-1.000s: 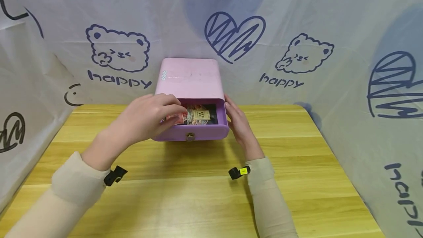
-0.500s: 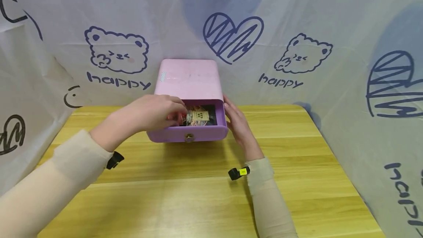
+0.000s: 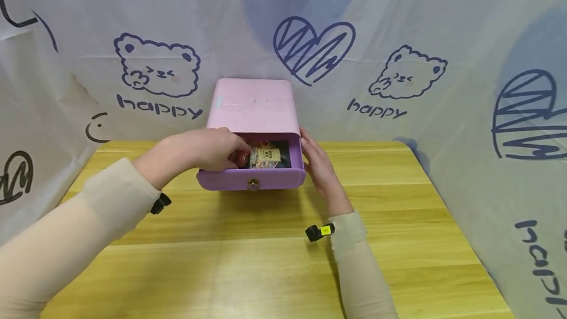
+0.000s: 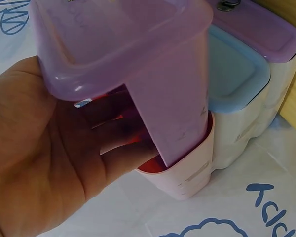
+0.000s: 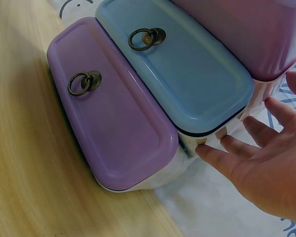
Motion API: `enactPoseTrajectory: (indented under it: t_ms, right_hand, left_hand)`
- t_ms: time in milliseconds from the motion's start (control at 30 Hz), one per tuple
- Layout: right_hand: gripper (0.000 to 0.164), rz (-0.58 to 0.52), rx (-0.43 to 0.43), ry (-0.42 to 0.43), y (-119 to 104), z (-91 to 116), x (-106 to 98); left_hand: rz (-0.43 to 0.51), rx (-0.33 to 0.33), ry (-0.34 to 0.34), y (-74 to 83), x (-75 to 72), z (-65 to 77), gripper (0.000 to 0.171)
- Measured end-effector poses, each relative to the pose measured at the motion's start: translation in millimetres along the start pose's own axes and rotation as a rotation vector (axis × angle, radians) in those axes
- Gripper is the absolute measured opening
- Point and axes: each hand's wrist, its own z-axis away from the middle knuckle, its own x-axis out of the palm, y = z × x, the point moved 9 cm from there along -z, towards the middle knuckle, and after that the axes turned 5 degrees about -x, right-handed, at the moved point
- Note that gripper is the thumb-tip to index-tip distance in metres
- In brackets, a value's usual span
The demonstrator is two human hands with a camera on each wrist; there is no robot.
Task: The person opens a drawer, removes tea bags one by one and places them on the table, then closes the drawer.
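Observation:
A small pink cabinet [image 3: 257, 105] stands against the cloth backdrop with its top purple drawer [image 3: 228, 180] pulled out. My left hand [image 3: 199, 147] reaches over the drawer's left side, fingers and thumb bent down around a red packet [image 3: 241, 159]. Most of that packet is hidden by the hand; red shows between the fingers in the left wrist view. Beside it in the drawer lies a dark printed packet [image 3: 270, 154] with a cream label. My right hand [image 3: 321, 171] rests its extended fingers along the cabinet's right side.
Below the open drawer are a closed blue drawer [image 5: 187, 74] and a closed purple drawer [image 5: 116, 123], each with a brass ring pull. The cabinet stands at the back of a wooden table [image 3: 266, 260]. Printed cloth [image 3: 328, 107] hangs behind and at the sides.
My left hand has lowered further into the drawer with the red packet, its wrist swinging round to the right. The right hand stays on the cabinet's side.

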Motion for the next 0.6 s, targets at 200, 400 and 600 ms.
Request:
enactPoseTrajectory:
  t_ms: [200, 400, 600]
  right_hand:
    - [0.047, -0.025, -0.004, -0.004, -0.3, 0.7, 0.6]
    - [0.046, -0.026, -0.002, -0.002, 1.5, 0.7, -1.0]
    - [0.046, -0.022, 0.003, 0.0, 1.8, 0.3, -1.0]
  left_hand:
    - [-0.004, -0.067, -0.036, -7.5, 4.4, -3.6, 0.018]
    - [-0.037, -0.085, -0.037, -13.4, 9.7, -8.1, 0.032]
    - [-0.026, -0.07, -0.022, -14.4, 10.5, -8.4, 0.029]
